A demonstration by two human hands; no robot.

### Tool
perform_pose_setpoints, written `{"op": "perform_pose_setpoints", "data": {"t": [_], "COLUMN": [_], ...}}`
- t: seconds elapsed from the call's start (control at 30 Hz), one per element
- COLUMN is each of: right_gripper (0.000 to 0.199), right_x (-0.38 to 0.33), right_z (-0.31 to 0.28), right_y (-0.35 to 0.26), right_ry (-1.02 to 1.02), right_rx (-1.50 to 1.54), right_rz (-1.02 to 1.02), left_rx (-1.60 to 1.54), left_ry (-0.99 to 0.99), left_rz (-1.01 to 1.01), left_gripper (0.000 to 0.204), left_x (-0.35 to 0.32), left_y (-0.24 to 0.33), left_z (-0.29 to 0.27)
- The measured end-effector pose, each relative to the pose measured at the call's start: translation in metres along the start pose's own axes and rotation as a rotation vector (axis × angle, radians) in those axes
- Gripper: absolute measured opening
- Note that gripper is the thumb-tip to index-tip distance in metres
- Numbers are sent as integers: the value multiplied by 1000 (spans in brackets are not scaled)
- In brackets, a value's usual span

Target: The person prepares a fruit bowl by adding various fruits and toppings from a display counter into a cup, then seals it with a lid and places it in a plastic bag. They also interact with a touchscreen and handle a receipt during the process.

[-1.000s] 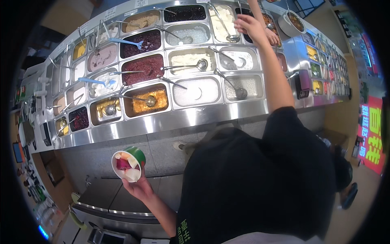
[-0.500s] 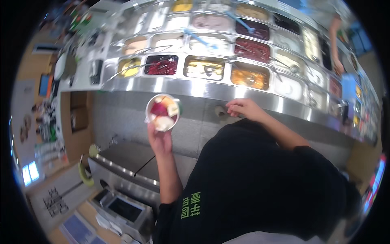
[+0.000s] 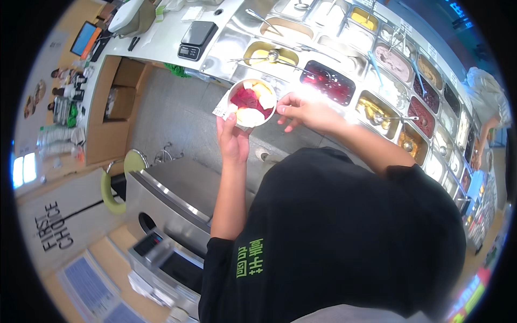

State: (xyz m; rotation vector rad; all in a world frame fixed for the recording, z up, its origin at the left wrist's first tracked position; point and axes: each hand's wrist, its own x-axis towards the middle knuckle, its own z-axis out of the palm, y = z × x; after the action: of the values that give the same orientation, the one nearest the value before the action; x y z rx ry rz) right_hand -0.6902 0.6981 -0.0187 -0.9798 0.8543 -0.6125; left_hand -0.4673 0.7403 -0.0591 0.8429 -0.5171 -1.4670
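Observation:
My left hand grips a white paper bowl from below and the side, thumb up against its rim. Inside lie dark red pieces, yellowish chunks and a pale round scoop. A white label is stuck to the bowl's left side. Just right of the rim, my right hand hangs with bent fingers apart and nothing visible in them. Beyond both hands runs a steel counter of topping trays; the tray of dark red topping is nearest my right hand.
A kitchen scale stands on the white counter at far left. Ladles rest in several trays. A steel machine and a green round-backed chair are at lower left. Another person's arm reaches in at far right.
The view has turned and shifted left along the counter, bringing the scale closer. My left hand has carried the bowl up and right in the picture; my right hand is now beside its rim.

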Motion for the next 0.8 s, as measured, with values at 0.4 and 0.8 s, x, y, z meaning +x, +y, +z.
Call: {"op": "perform_pose_setpoints", "data": {"t": [0.4, 0.8], "right_gripper": [12, 12], "right_x": [269, 462], "right_z": [101, 76], "right_y": [1, -62], "right_ry": [538, 766], "right_rx": [423, 488], "right_rz": [56, -33], "left_rx": [175, 556], "left_ry": [-43, -206], "left_rz": [-81, 176], "left_gripper": [53, 34], "left_x": [222, 517], "left_y": [102, 217], "left_z": [-126, -184]}}
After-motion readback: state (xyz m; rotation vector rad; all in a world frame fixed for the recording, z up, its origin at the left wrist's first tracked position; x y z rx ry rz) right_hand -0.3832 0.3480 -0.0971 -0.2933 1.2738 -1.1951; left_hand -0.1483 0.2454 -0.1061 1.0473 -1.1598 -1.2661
